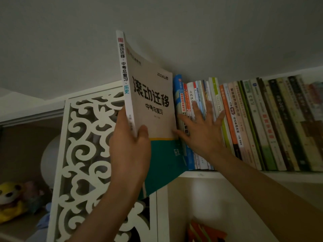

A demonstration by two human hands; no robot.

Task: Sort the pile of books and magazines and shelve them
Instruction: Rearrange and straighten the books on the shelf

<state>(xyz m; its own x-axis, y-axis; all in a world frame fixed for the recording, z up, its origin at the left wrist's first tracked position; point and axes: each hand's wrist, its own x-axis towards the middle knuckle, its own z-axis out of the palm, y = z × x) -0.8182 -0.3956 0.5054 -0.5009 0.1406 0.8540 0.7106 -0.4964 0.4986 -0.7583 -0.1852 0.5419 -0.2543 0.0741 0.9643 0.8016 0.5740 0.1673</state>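
A large workbook point(150, 95) with a pale cover, bold black characters and a green lower band stands upright at the left end of the top shelf point(279, 177). My left hand point(130, 147) grips its spine side, thumb on the cover. My right hand point(201, 130) lies flat with fingers spread against the spines of the row of books point(253, 123), pressing on those nearest the workbook. The workbook's far edge sits against a blue book point(178, 88).
A white carved lattice panel point(80, 154) forms the shelf's left side. Left of it, a lower shelf holds a yellow plush toy point(8, 194) and a white globe lamp point(49, 159). An orange item point(206, 231) sits in the compartment below. The ceiling is close above.
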